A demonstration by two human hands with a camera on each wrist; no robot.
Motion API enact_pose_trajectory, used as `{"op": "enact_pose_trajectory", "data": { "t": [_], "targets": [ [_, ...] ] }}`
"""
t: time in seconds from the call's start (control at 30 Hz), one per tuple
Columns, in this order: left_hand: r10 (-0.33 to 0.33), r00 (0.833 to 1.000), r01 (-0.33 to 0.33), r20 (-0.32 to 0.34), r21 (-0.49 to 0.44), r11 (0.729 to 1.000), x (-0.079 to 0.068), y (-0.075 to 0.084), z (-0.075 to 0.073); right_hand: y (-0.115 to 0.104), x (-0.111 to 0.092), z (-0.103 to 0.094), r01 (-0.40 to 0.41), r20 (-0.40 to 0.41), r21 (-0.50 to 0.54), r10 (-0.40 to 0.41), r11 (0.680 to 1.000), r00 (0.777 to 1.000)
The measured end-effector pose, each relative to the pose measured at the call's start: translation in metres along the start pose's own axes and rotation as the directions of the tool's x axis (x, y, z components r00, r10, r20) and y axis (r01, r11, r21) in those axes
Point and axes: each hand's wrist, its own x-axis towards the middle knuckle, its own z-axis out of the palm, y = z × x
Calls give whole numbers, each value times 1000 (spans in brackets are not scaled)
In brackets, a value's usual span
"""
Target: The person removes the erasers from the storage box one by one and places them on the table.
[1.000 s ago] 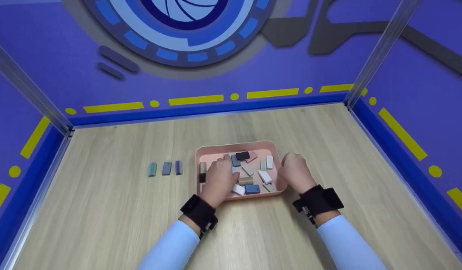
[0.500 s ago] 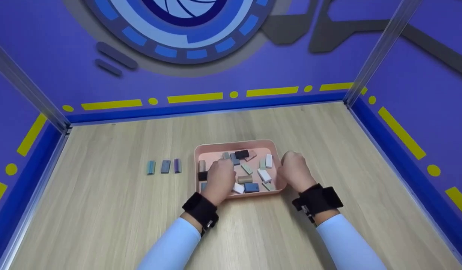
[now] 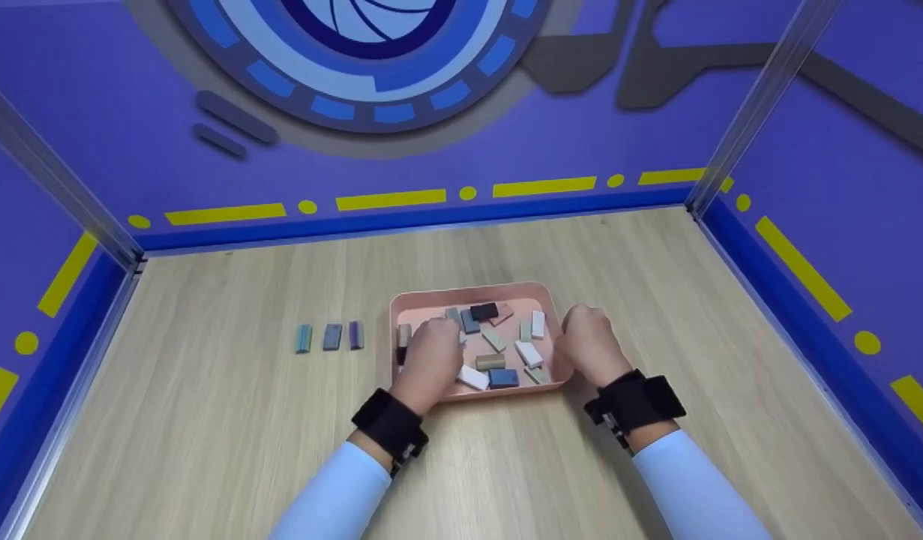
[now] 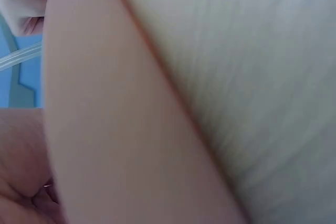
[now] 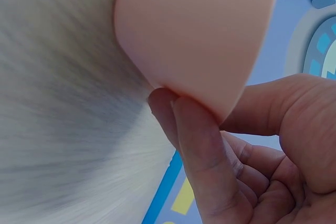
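A pink tray (image 3: 472, 289) full of small coloured blocks lies on the wooden table. My left hand (image 3: 430, 364) reaches down into its left half, knuckles up. The fingertips are hidden behind the hand and, in the left wrist view, behind the tray's wall, so I cannot tell what they hold. Just right of this hand are a white block (image 3: 473, 377) and a dark blue block (image 3: 504, 378). My right hand (image 3: 592, 345) pinches the tray's right side; in the right wrist view thumb and fingers (image 5: 202, 150) grip the pink wall.
Left of the tray stand a teal-striped block (image 3: 303, 339), a grey-blue block (image 3: 332, 337) and a purple-and-grey block (image 3: 356, 335) in a row. Other blocks in the tray include a black block (image 3: 484, 311) and a tan half-round block (image 3: 490, 362). Blue panels (image 3: 401, 165) enclose the table.
My left hand has shifted slightly left inside the tray, showing more of the white block beside it. A grey-green block near the back is uncovered. The right hand stays at the tray's side.
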Motion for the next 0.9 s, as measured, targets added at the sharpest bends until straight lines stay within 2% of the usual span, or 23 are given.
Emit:
{"op": "enact_pose_trajectory", "data": {
  "t": [0.07, 0.2, 0.37, 0.6, 0.77, 0.9],
  "targets": [
    [-12, 1000, 12, -18, -6, 1000, 1, -1, -9, 0, 0, 0, 0, 3, 5, -1, 1000, 1000],
    [-55, 995, 48, -81, -81, 996, 6, -8, -29, 0, -1, 0, 1, -6, 3, -1, 1000, 1000],
    [-138, 978, 114, -159, -151, 982, 8, -27, -55, 2, 0, 0, 7, -6, 3, -7, 1000, 1000],
    [-284, 933, 234, -222, -227, 945, 4, -68, -82, 3, 1, 1, 30, -29, -3, -30, 1000, 999],
    [-329, 905, 260, -269, -262, 930, -1, -101, -92, 3, 1, 1, 28, -24, 4, -28, 1000, 999],
    [-373, 878, 284, -301, -301, 911, -8, -128, -95, 3, 1, 1, 25, -24, 5, -25, 1000, 999]
  ]
}}
